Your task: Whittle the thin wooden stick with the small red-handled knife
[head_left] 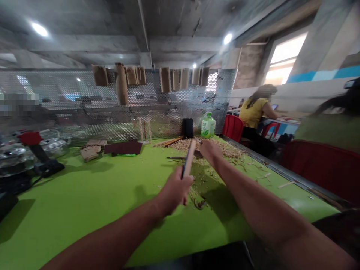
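Note:
My left hand is closed round a pale wooden stick that rises tilted above the green table. A thin dark edge runs along the stick near my fingers; I cannot make out what it is. My right hand reaches further out over a heap of wood shavings. Its fingers point away from me and are hidden, and a dark thin tool lies on the table just left of it. More curled shavings lie under my left hand.
A perforated metal screen with hanging brown paper bags closes the table's far side. A green drink bottle and black box stand by it. Sandpaper sheets and a red-handled tool lie left. People sit on red chairs at right.

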The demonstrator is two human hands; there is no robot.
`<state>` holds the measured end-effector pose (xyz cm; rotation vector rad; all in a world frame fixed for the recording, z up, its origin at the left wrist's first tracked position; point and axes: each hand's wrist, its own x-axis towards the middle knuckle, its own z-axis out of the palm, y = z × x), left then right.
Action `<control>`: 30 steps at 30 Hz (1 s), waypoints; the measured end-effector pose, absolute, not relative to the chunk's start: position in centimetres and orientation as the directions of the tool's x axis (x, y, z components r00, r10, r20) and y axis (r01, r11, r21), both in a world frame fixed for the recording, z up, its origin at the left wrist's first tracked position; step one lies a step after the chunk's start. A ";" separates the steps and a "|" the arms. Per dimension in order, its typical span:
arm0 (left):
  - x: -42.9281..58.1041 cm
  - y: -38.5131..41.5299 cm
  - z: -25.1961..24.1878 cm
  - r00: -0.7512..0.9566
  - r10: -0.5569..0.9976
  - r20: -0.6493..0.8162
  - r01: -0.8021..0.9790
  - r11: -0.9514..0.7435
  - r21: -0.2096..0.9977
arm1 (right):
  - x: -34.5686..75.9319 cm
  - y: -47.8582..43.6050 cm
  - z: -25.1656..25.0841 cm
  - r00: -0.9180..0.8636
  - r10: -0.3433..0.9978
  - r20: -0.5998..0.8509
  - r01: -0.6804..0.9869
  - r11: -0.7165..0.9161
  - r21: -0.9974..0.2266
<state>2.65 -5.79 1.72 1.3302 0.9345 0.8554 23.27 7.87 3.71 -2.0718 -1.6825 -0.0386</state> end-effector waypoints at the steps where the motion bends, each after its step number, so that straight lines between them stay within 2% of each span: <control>1: 2.3 -5.1 1.8 0.362 0.928 -0.083 -0.012 0.094 0.995 | 22.9 7.9 3.7 0.272 0.912 0.307 0.929 -0.166 -0.330; 3: 1.4 -3.5 1.8 0.312 0.944 -0.106 -0.071 0.135 0.988 | 21.4 7.7 3.5 0.248 0.907 0.341 0.939 -0.138 -0.314; 6: 0.4 -1.6 1.5 0.285 0.957 -0.054 -0.153 0.101 0.983 | 18.7 6.7 2.9 0.123 0.922 0.368 0.968 -0.029 -0.251; 13: 0.8 -1.5 1.5 0.242 0.969 -0.046 -0.110 0.074 0.991 | 16.0 4.4 2.0 -0.144 0.928 0.344 0.976 0.191 -0.105; 20: 1.1 -2.0 2.3 0.206 0.977 -0.059 -0.090 0.079 0.993 | 14.9 3.8 2.2 -0.198 0.932 0.303 0.979 0.203 0.016; 30: 1.6 -2.6 2.4 0.216 0.973 -0.077 -0.042 0.088 0.995 | 16.0 4.4 2.2 -0.217 0.909 0.357 0.976 0.214 0.047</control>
